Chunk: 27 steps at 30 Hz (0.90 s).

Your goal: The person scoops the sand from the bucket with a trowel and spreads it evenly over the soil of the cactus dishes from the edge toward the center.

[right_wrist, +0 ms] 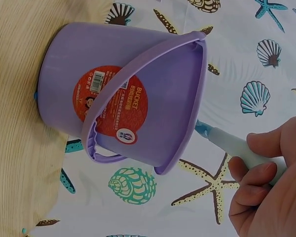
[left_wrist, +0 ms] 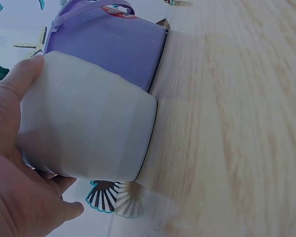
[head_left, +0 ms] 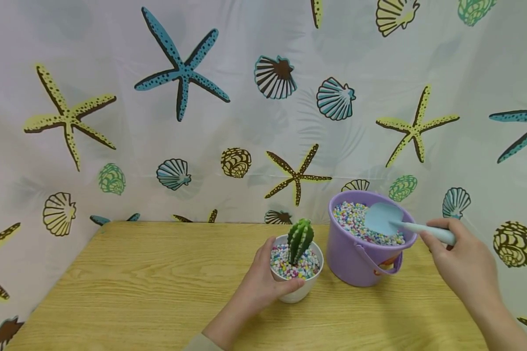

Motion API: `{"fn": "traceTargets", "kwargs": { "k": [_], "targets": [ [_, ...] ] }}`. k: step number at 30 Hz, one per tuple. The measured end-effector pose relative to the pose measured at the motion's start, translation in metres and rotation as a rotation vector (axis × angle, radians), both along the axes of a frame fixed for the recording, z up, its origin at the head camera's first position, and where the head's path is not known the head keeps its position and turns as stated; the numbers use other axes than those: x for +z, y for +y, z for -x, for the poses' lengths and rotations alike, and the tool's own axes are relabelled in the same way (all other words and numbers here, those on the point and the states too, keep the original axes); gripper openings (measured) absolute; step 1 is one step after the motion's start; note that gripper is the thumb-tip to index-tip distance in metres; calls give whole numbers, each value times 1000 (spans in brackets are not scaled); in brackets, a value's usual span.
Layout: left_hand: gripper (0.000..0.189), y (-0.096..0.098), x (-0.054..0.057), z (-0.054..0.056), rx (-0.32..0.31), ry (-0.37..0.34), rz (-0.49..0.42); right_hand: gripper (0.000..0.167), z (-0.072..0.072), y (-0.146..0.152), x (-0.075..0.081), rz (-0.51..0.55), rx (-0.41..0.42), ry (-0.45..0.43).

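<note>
A white pot (head_left: 295, 294) stands on the wooden table, with a green cactus (head_left: 300, 241) upright among colourful pebbles (head_left: 285, 265). My left hand (head_left: 263, 279) holds this pot from its left side, thumb across the front, fingers around the back. To the right is a purple bucket (head_left: 349, 258) full of similar small pebbles (head_left: 353, 219). In my right hand (head_left: 467, 258) is the handle of a light blue toy shovel (head_left: 384, 219); its blade lies over the pebbles inside the bucket rim. The right wrist view shows the fingers curled round the shovel handle, while the bucket wall hides the blade.
The wooden table (head_left: 158, 282) reaches back to a white curtain (head_left: 246, 122) printed with starfish and shells. On the bucket's front its purple carrying handle (right_wrist: 138, 64) hangs down across a red round label (right_wrist: 111, 101). Pot and bucket stand close together.
</note>
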<state>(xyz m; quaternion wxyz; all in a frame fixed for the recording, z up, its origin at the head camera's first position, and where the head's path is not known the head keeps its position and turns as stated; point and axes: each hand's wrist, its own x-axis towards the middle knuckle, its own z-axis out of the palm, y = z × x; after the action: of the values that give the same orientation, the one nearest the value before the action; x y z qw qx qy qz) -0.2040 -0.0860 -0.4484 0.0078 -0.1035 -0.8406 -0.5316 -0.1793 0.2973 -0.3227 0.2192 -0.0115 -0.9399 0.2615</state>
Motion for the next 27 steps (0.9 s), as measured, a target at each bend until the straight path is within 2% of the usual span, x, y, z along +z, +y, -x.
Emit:
{"fn": "traceTargets", "kwargs": {
  "k": [16, 27],
  "targets": [
    [128, 0, -2, 0, 0, 13, 2, 42, 10, 11, 6, -72, 64, -113],
    [128, 0, 0, -1, 5, -1, -4, 49, 16, 16, 14, -50, 108, -226]
  ]
}}
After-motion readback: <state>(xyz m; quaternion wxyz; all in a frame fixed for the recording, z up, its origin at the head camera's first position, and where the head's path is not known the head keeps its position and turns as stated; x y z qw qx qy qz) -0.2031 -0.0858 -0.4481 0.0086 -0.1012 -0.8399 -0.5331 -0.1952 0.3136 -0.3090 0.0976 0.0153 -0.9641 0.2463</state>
